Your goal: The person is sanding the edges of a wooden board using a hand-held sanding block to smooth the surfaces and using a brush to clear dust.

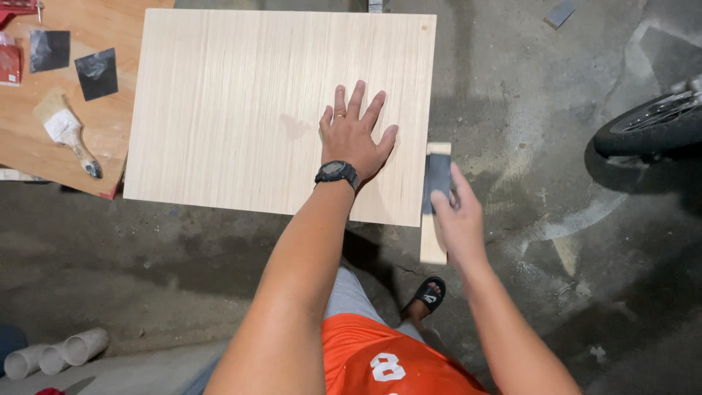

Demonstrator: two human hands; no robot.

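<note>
**Sanding block at panel edge**

Head view: left hand [354, 137] flat, fingers spread, pressing on the pale plywood panel [241, 102]. Right hand [458, 217] gripping the wooden block [433, 245] wrapped in dark sandpaper [437, 179], against panel's right edge.

Two hands: the left hand [354, 136] at centre, the right hand [458, 212] just right of it. One pale board [241, 102], two dark sandpaper sheets [73, 62] upper left, one brush [67, 133], three white pipes [57, 354] lower left, one wheel [651, 126]
</note>
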